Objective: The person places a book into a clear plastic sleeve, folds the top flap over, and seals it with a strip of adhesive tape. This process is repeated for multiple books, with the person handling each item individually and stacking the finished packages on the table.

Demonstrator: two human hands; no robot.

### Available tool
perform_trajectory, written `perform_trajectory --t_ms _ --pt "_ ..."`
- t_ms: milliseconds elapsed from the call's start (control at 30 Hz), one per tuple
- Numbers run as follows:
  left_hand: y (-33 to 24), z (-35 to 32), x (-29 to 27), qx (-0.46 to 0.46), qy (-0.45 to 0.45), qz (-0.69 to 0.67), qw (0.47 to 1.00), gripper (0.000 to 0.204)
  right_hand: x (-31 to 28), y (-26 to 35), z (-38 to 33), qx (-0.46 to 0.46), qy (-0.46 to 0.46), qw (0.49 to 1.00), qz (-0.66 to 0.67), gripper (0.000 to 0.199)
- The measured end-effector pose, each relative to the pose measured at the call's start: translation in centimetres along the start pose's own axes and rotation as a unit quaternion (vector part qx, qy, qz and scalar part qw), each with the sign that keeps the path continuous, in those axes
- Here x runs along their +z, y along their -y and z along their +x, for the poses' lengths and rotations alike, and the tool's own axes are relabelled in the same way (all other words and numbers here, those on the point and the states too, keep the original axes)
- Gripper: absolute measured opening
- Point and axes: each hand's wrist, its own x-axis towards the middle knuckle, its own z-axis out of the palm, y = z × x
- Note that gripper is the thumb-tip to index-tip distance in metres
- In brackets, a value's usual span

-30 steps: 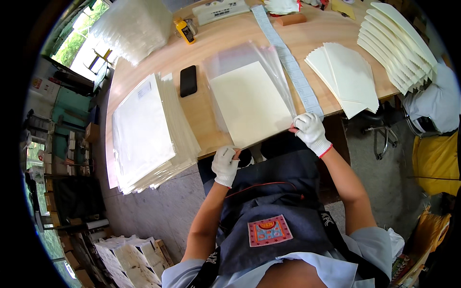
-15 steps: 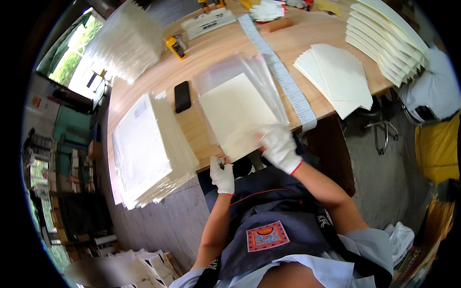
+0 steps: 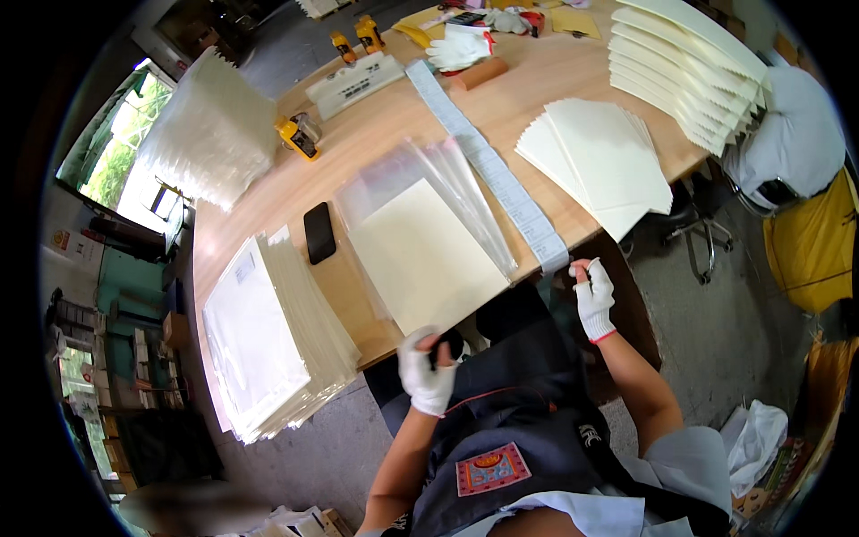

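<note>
My empty left hand [image 3: 428, 369] was half-open near the cream sheet [image 3: 429, 259]; my right hand [image 3: 595, 298] curled, its hold unclear.

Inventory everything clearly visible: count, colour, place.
Table: one, light wood, centre
Large sheet: one, cream, near edge
Plastic sleeves: several, transparent, beneath sheet
Bagged stack: one, whitish, left
Phone: one, black, beside bagged stack
Label strip: one, whitish, right of sleeves
Fanned sheets: one pile, cream, right
Curved stack: one, cream, far right
Plastic pile: one, translucent, far left
Containers: three, yellow and black, far left
Flat pack: one, white, far edge
Loose gloves: count unclear, white, far side
Roll: one, brownish, beside gloves
Left hand: one, gloved white, by sheet's near corner
Right hand: one, gloved white, by strip's near end
</note>
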Motion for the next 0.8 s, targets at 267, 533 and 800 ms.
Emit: perform_trajectory --t_ms 267,533,800 --pt "-2.2 13.8 11.4 0.065 0.196 0.043 0.977 0.043 -0.9 11.3 8.7 0.024 0.608 0.774 -0.175 0.031" --pt "4.1 21.8 20.0 0.083 0.328 0.151 0.929 0.048 12.1 7.3 24.8 -0.066 0.380 0.914 -0.126 0.034" --pt "6.2 23.4 20.6 0.071 0.356 0.074 0.929 0.047 27.0 4.0 38.5 -0.272 0.164 0.916 -0.244 0.035"
